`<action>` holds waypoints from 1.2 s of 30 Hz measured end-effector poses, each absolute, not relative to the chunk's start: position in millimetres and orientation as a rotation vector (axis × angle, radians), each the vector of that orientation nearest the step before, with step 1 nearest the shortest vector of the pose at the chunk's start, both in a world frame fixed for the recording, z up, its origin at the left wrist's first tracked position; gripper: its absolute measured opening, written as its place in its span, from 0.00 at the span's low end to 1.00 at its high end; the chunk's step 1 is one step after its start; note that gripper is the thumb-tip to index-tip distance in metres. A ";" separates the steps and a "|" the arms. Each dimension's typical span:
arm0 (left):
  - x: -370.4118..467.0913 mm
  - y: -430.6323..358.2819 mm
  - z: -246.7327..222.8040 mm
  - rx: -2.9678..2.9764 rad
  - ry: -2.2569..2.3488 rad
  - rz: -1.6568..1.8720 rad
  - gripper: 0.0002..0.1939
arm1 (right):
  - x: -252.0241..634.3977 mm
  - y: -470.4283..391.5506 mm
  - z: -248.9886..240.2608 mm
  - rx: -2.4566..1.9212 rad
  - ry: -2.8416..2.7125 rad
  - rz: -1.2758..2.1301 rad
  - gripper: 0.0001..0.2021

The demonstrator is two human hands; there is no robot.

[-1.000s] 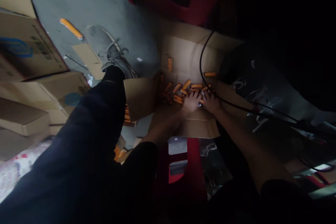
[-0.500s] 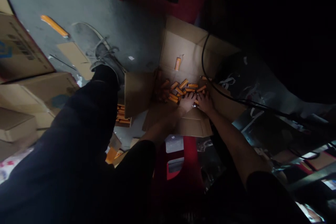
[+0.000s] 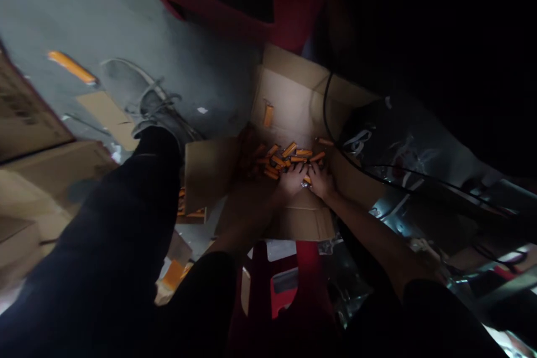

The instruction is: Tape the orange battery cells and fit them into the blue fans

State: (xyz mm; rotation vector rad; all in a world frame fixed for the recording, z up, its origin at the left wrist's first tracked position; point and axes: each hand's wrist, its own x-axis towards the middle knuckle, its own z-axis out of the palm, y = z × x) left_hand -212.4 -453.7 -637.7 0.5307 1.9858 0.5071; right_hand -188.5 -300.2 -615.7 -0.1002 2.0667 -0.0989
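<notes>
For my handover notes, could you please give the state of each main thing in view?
Brown cardboard box: open, flaps spread.
Small oblong orange pieces: heaped loosely in the box, some lying apart.
Left hand: on the pieces, grip unclear.
Right hand: beside it, grip unclear.
Thin black cable: curving across the box.
Long orange piece: lying on the grey floor.
Flat cardboard piece: also on the floor.

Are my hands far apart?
No, the left hand and right hand are close together by the orange pieces in the box.
</notes>
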 end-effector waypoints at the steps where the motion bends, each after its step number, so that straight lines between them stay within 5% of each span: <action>1: -210.9 -454.1 -638.8 0.527 1.989 0.510 0.29 | -187.1 -300.1 -616.4 -0.086 2.066 -0.104 0.33; 13: -213.1 -470.0 -633.4 0.501 1.992 0.523 0.33 | -193.3 -302.4 -620.7 -0.019 2.144 -0.357 0.23; 20: -228.2 -489.2 -591.5 0.469 1.993 0.558 0.27 | -216.4 -316.5 -574.0 -0.001 2.173 -0.407 0.22; 27: -267.1 -509.7 -483.5 0.499 2.150 0.614 0.27 | -257.8 -342.3 -449.9 0.010 2.308 -0.344 0.21; 36: -294.4 -559.8 -231.2 0.699 2.559 0.695 0.23 | -265.7 -387.7 -183.6 0.033 2.741 -0.347 0.20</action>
